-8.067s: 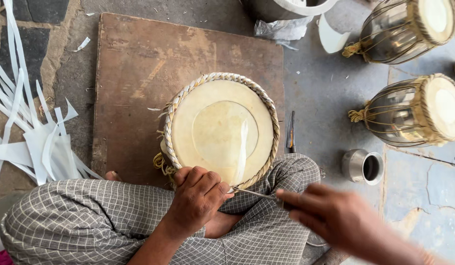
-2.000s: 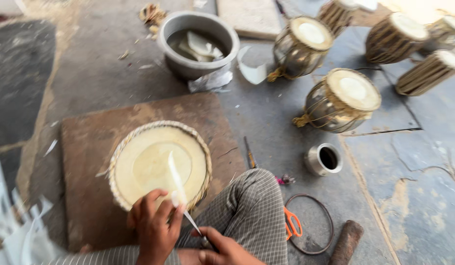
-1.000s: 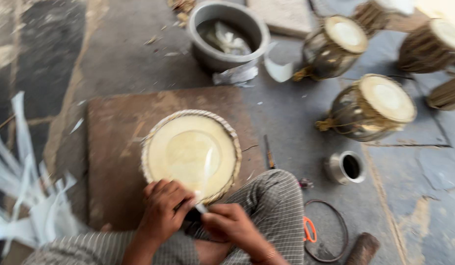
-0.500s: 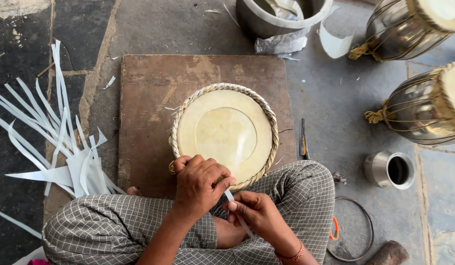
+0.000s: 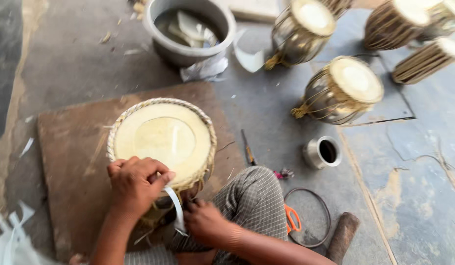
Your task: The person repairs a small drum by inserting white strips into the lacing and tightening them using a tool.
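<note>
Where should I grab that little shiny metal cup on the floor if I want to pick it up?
Probably best to grip the small metal cup around its round side wall, coming from above. It stands upright with its open mouth facing up, and bare floor lies all around it, so fingers can close on both sides.

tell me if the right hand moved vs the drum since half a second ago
Yes. The right hand has gone lower, from beside the drum's near rim to under it, by the pale strip.
</note>
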